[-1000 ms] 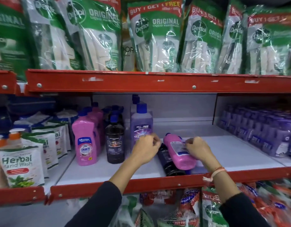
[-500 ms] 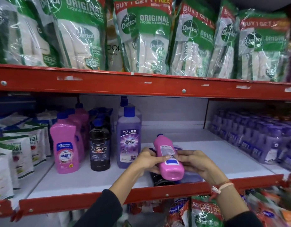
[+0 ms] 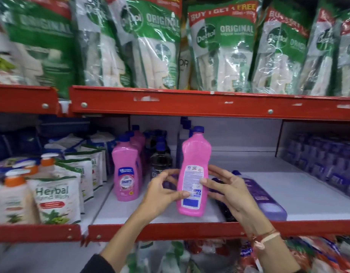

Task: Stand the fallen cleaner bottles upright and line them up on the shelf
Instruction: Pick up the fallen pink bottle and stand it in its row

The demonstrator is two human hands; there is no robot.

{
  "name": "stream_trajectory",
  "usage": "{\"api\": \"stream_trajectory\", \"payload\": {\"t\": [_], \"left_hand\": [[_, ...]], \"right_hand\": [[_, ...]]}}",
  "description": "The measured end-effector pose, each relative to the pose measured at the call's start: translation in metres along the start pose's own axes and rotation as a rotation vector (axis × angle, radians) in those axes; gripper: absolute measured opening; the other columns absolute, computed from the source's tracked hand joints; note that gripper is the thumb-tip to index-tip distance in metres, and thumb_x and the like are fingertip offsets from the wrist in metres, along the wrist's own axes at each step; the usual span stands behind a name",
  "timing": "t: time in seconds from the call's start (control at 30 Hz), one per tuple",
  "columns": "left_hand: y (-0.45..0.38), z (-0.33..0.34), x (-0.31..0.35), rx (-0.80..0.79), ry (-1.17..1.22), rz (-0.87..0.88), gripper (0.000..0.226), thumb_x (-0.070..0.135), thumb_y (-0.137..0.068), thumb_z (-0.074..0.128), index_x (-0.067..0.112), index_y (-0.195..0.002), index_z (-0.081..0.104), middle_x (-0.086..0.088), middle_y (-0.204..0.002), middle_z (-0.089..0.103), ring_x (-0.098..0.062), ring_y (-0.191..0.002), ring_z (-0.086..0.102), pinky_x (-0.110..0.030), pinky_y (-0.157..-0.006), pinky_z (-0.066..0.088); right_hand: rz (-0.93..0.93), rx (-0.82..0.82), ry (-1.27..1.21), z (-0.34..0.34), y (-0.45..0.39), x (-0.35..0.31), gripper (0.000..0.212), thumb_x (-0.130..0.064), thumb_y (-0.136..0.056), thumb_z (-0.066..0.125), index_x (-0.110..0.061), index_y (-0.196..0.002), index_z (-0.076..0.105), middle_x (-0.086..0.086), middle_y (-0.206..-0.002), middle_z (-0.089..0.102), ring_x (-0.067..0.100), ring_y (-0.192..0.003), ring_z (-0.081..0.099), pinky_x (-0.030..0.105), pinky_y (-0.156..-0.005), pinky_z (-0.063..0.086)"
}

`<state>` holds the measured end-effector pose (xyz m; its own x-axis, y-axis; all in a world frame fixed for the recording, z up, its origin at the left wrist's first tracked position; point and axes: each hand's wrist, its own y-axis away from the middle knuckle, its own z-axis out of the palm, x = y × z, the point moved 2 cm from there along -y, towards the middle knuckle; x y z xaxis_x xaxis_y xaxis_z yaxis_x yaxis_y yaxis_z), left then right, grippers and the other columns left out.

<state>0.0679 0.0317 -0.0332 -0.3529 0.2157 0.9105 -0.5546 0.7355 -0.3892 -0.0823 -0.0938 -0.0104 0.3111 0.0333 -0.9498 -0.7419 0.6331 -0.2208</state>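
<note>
Pink plastic cleaner bottle with the blue cap [image 3: 194, 174] is upright at the front of the white shelf [image 3: 308, 194], back label facing us. Left hand [image 3: 160, 194] pinches its lower edge; right hand [image 3: 229, 192] lies open-fingered against its side, seemingly touching (blur makes that uncertain). Risk: a careless release tips it onto the fallen purple bottle [image 3: 262, 196] and dark bottle [image 3: 225, 205] lying just beside.
</note>
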Motion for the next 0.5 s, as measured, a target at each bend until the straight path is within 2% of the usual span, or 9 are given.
{"api": "stream_trajectory", "payload": {"t": [0.07,0.13,0.23,0.33,0.43,0.5], "left_hand": [[0.012,-0.029,-0.007,0.048,-0.024,0.010,0.057,-0.001,-0.062,0.083,0.016,-0.109,0.057,-0.005,-0.084,0.063,-0.025,-0.076,0.072,-0.035,-0.067,0.061],[0.024,-0.058,-0.016,0.105,-0.017,0.004,0.055,-0.005,-0.062,0.080,0.018,-0.107,0.055,-0.007,-0.090,0.063,-0.021,-0.073,0.073,-0.029,-0.063,0.060],[0.034,-0.091,-0.027,0.162,-0.008,0.006,0.060,-0.002,-0.060,0.081,0.022,-0.108,0.055,-0.012,-0.100,0.066,-0.023,-0.080,0.073,-0.031,-0.067,0.061],[0.039,-0.116,-0.034,0.223,-0.042,0.022,0.060,-0.004,-0.060,0.080,0.024,-0.107,0.055,0.000,-0.091,0.066,-0.016,-0.076,0.073,-0.028,-0.067,0.061],[0.042,-0.130,-0.044,0.287,-0.083,0.040,0.060,-0.002,-0.059,0.082,0.027,-0.104,0.054,0.002,-0.089,0.065,-0.015,-0.078,0.071,-0.026,-0.067,0.059],[0.045,-0.135,-0.055,0.326,-0.096,0.026,0.062,0.004,-0.057,0.084,0.032,-0.102,0.054,0.001,-0.090,0.066,-0.019,-0.082,0.070,-0.031,-0.071,0.059]], "right_hand": [[-0.006,-0.015,-0.003,0.029,-0.004,0.012,0.049,0.005,-0.070,0.077,-0.007,-0.116,0.064,0.008,-0.111,0.072,0.022,-0.088,0.075,0.034,-0.066,0.063],[-0.010,-0.033,-0.007,0.060,-0.008,0.028,0.046,0.006,-0.070,0.077,-0.008,-0.113,0.065,0.008,-0.110,0.072,0.019,-0.084,0.075,0.032,-0.064,0.062],[-0.048,-0.051,0.007,0.095,-0.015,0.049,0.045,0.004,-0.070,0.078,-0.013,-0.110,0.066,0.007,-0.110,0.072,0.022,-0.089,0.074,0.029,-0.065,0.060],[-0.074,-0.064,0.011,0.122,-0.024,0.066,0.044,0.004,-0.069,0.079,-0.016,-0.106,0.068,0.007,-0.110,0.073,0.026,-0.095,0.073,0.033,-0.074,0.061],[-0.084,-0.073,0.026,0.138,-0.032,0.080,0.046,0.009,-0.069,0.078,-0.014,-0.108,0.068,0.007,-0.107,0.073,0.016,-0.089,0.073,0.029,-0.075,0.061],[-0.091,-0.082,0.053,0.144,-0.035,0.089,0.052,0.010,-0.070,0.077,-0.010,-0.116,0.065,0.007,-0.109,0.073,0.009,-0.086,0.073,0.024,-0.073,0.060]]}}
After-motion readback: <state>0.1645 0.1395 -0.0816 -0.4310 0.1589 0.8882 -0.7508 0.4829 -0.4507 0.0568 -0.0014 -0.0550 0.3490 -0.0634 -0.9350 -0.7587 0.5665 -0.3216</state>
